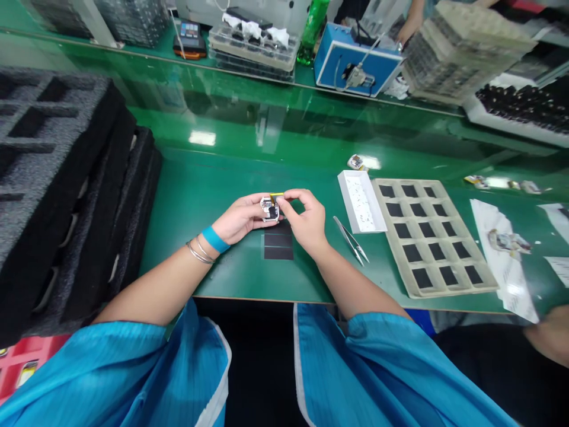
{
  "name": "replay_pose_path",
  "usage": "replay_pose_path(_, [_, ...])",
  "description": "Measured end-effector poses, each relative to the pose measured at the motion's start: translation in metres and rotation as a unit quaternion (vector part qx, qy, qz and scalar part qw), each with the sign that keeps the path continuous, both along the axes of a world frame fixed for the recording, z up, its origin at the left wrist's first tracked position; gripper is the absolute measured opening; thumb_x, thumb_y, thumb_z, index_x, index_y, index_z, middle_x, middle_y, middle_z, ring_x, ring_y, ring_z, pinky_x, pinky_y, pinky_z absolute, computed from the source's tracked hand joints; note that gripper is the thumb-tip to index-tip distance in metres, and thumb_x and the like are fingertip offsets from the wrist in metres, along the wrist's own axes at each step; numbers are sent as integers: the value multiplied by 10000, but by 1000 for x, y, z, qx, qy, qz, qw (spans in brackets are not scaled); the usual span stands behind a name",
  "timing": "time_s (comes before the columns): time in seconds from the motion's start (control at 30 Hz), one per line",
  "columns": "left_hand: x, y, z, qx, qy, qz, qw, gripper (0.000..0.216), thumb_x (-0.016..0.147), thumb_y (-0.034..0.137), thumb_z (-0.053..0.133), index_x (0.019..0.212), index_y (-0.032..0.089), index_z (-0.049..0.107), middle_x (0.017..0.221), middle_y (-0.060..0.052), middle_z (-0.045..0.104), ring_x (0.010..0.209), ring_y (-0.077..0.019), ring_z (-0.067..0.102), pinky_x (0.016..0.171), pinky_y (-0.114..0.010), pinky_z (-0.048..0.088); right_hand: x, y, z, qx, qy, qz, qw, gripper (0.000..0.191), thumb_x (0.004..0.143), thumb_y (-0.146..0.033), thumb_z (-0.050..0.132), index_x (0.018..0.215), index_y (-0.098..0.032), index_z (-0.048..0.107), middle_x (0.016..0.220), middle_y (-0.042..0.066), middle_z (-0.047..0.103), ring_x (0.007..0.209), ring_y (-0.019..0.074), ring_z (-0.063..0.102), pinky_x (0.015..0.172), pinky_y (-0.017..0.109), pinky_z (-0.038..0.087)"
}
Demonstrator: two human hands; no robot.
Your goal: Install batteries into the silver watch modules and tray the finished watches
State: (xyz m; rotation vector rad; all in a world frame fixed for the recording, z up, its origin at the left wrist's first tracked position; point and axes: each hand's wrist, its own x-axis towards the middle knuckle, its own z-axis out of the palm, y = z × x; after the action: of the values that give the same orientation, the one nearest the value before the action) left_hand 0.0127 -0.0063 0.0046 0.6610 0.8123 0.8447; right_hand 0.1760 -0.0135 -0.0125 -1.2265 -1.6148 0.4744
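The left hand (242, 218) and right hand (306, 217) are clamping together on a small square circuit module (269, 209) with a yellow tab, holding it above the green bench (231, 276).

Left hand (240, 219) and right hand (306, 222) meet — fingers (291, 196) seemingly pinching.

A small circuit module with a glossy yellow strip (269, 209) shows bright metal parts. The green laminate bench top (191, 196) is smooth and glossy, the slim steel tweezers (351, 240) polished, the beige moulded plastic tray (435, 237) matt, the charcoal foam block (53, 178) rough, and the blue pleated synthetic smock (111, 367) faintly sheened.
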Motion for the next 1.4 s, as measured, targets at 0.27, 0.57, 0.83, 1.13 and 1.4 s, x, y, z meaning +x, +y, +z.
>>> replay_pose_path(0.27, [2, -2, -2, -15, 14, 39, 999, 304, 688, 29, 658, 972, 123, 714, 870, -39, 719, 748, -122, 679, 756, -278, 597, -2, -3, -1, 127, -176, 46, 975, 138, 912, -259, 603, 854, -271, 728, 870, -16, 772, 768, 169, 665, 1050, 487, 422])
replay_pose_path(0.57, [-7, 4, -3, -7, -33, 47, 998, 315, 771, 82, 675, 1082, 134, 680, 971, -66, 732, 833, -130, 695, 917, -337, 566, 3, 1, -1, 78, -194, 90, 974, 127, 915, -283, 617, 926, -295, 743, 1095, 19, 716, 1019, 212, 611, 1075, 513, 408])
replay_pose_path(0.83, [-3, 1, -13, 121, 17, 14, 992, 606, 639, 310, 876, 1178, 161, 643, 1033, -89, 736, 899, -186, 708, 813, -312, 590, 3, 10, -10, -246, 174, 251, 920, 711, 760, -533, 729, 1371, -275, 473, 1241, 90, 651, 1097, 244, 659, 967, 436, 551])
replay_pose_path(1.13, [3, 8, -17, 147, 38, 41, 988, 525, 622, 337, 875, 1071, 171, 658, 977, -71, 731, 872, -179, 700, 766, -289, 581, -9, 7, -16, -160, 169, 198, 952, 570, 781, -415, 708, 1286, -217, 533, 1157, 111, 714, 1005, 212, 719, 863, 360, 606])
replay_pose_path(1.4, [-27, -40, 40, 196, -21, 111, 974, 528, 801, 312, 745, 1309, 264, 610, 1285, -91, 651, 1216, -256, 607, 1007, -396, 503, 51, 79, 6, -92, -110, 98, 985, 608, 724, -447, 741, 1276, -234, 600, 1372, 155, 579, 1239, 324, 582, 984, 559, 517])
